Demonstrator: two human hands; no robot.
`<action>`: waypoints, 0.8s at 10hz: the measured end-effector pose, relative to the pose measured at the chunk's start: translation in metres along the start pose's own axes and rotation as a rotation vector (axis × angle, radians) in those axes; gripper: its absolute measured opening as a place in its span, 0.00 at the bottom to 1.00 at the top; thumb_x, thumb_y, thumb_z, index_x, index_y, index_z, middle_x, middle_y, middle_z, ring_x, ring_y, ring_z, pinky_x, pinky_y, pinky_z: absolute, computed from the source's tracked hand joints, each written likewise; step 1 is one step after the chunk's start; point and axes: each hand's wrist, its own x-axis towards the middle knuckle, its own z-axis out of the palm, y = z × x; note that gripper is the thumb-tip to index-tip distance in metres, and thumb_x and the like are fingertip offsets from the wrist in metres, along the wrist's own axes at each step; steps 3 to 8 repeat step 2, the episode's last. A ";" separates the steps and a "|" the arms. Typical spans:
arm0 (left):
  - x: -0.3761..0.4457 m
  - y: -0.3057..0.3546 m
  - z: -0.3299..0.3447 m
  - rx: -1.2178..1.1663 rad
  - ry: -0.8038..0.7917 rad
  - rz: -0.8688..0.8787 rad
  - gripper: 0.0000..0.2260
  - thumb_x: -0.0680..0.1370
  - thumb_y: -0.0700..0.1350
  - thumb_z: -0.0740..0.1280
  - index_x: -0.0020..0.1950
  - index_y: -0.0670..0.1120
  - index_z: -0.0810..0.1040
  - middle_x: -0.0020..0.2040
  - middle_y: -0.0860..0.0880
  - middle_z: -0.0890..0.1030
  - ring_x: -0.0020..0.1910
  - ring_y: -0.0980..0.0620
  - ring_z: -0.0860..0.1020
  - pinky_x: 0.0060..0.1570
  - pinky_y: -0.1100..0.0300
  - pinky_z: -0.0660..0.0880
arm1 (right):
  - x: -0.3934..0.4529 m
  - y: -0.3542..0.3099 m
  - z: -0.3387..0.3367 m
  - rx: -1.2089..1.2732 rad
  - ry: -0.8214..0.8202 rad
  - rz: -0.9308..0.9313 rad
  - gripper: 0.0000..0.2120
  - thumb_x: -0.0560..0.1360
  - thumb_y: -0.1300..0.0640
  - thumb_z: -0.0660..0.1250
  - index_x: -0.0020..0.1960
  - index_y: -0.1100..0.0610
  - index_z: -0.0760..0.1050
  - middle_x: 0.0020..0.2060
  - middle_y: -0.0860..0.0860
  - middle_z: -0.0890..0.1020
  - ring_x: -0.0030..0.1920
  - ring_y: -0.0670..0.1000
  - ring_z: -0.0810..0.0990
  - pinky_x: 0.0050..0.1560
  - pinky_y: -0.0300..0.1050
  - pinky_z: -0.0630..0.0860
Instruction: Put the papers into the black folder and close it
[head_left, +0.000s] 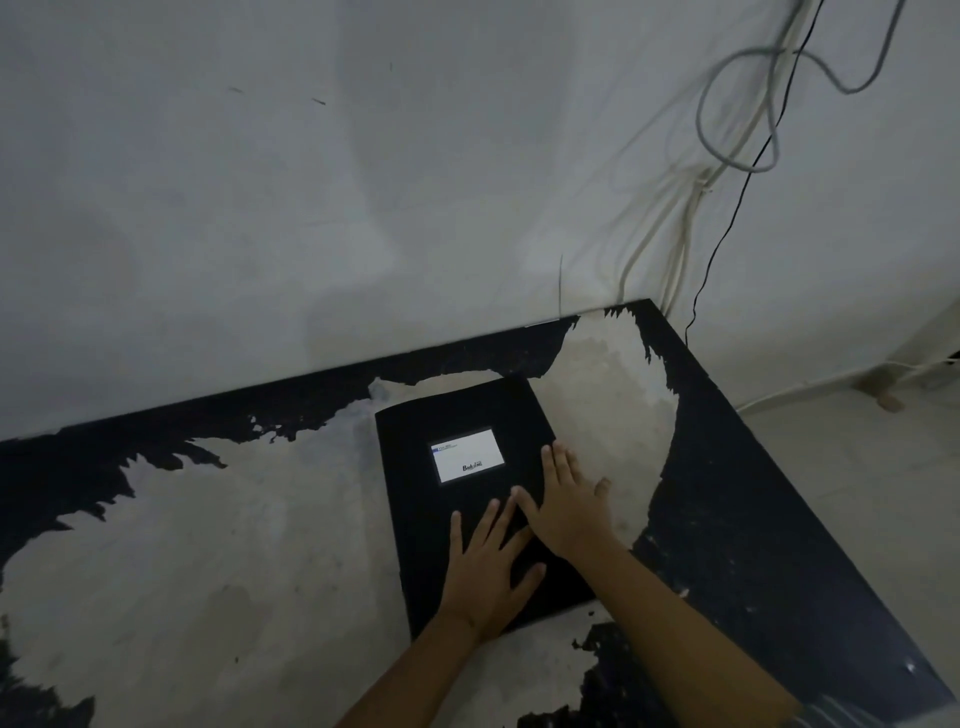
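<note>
The black folder (415, 499) lies shut and flat on the worn table, its white label (467, 455) facing up. My left hand (485, 569) rests palm down on the cover's near part, fingers spread. My right hand (563, 506) lies flat on the cover's right side, with its thumb past the folder's right edge. Neither hand grips anything. No papers are visible outside the folder.
The table (208, 571) has a peeling black surface with large pale bare patches and stands against a white wall. Its right edge (779, 467) drops to a light floor. Several cables (737, 156) hang down the wall at the back right corner.
</note>
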 end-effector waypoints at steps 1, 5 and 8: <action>-0.002 -0.003 -0.007 -0.170 0.137 0.075 0.28 0.77 0.63 0.43 0.76 0.55 0.54 0.75 0.60 0.46 0.78 0.55 0.49 0.75 0.46 0.31 | -0.003 -0.003 -0.002 0.010 -0.012 0.014 0.37 0.77 0.36 0.46 0.77 0.57 0.40 0.78 0.54 0.44 0.78 0.53 0.44 0.74 0.65 0.48; -0.007 -0.016 -0.026 -0.279 0.211 0.033 0.23 0.81 0.53 0.51 0.77 0.54 0.52 0.77 0.59 0.45 0.78 0.57 0.43 0.74 0.49 0.31 | -0.003 -0.014 -0.008 0.083 0.050 -0.005 0.35 0.78 0.39 0.46 0.77 0.57 0.42 0.78 0.54 0.45 0.78 0.52 0.44 0.75 0.62 0.49; -0.007 -0.016 -0.026 -0.279 0.211 0.033 0.23 0.81 0.53 0.51 0.77 0.54 0.52 0.77 0.59 0.45 0.78 0.57 0.43 0.74 0.49 0.31 | -0.003 -0.014 -0.008 0.083 0.050 -0.005 0.35 0.78 0.39 0.46 0.77 0.57 0.42 0.78 0.54 0.45 0.78 0.52 0.44 0.75 0.62 0.49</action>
